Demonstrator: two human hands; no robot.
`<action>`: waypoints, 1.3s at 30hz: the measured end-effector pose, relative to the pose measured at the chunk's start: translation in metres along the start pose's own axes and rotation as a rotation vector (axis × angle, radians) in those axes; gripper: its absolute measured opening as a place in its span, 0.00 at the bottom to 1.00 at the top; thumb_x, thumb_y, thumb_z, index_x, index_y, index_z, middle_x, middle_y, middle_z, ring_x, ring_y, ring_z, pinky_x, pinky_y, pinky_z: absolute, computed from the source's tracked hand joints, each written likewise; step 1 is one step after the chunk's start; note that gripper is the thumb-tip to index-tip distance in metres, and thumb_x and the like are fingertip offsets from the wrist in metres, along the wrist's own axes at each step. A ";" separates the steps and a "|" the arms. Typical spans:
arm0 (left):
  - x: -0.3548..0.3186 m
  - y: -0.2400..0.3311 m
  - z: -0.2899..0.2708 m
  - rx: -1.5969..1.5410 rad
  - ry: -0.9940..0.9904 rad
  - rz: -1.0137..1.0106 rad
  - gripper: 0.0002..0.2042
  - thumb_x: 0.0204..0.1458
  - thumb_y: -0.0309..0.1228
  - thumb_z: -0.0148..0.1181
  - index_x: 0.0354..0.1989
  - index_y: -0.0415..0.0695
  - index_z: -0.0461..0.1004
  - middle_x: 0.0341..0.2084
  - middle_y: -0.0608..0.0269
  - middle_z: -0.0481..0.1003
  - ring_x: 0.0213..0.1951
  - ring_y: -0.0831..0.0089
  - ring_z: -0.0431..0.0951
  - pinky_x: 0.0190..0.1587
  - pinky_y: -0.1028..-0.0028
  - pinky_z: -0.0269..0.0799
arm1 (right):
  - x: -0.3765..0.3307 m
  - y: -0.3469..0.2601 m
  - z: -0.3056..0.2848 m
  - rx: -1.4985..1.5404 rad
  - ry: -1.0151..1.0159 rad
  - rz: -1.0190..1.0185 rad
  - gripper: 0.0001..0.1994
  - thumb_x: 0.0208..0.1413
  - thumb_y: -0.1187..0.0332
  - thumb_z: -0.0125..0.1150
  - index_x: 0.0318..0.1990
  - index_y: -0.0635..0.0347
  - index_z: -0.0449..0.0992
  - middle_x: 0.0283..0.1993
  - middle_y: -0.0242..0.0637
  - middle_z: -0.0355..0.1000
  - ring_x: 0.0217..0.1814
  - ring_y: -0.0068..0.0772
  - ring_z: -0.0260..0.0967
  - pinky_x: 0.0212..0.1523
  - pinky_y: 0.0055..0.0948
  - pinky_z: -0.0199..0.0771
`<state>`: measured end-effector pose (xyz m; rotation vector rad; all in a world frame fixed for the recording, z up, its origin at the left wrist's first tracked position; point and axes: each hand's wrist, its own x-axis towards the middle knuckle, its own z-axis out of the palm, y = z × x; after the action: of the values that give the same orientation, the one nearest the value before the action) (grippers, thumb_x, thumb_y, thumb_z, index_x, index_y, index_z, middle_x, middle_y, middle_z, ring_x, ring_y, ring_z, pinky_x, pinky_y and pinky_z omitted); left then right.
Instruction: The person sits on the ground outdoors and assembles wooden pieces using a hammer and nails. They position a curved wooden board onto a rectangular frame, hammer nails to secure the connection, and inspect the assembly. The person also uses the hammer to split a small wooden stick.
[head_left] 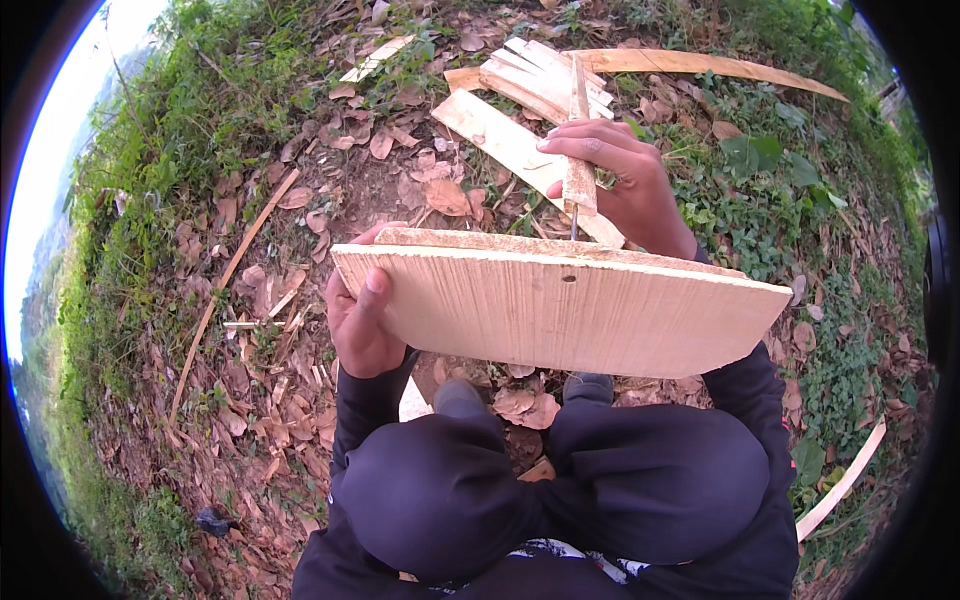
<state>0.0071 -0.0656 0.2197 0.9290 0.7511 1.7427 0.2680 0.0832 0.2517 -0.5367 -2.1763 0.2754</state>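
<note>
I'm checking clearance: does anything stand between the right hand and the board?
Yes. Below the right hand, the lower end of the wooden stick it grips and a thin metal shaft reach down toward the board. I see nothing else between; whether the shaft touches is unclear.

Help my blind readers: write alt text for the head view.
A left hand grips a pale wooden board while the right hand holds a wooden-handled tool, its metal shaft at the board's far side. Pale planks lie on leafy ground beyond.
</note>
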 end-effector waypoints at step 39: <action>0.007 -0.003 0.013 -0.066 -0.166 -0.110 0.25 0.55 0.32 0.59 0.57 0.30 0.65 0.46 0.49 0.76 0.47 0.65 0.78 0.53 0.68 0.72 | -0.014 -0.003 -0.018 -0.194 -0.001 -0.112 0.18 0.47 0.65 0.72 0.25 0.59 0.64 0.24 0.35 0.64 0.27 0.35 0.66 0.30 0.35 0.66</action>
<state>0.0187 -0.0572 0.2254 0.9567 0.6213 1.5638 0.2895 0.0742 0.2539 -0.5191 -2.2384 0.0034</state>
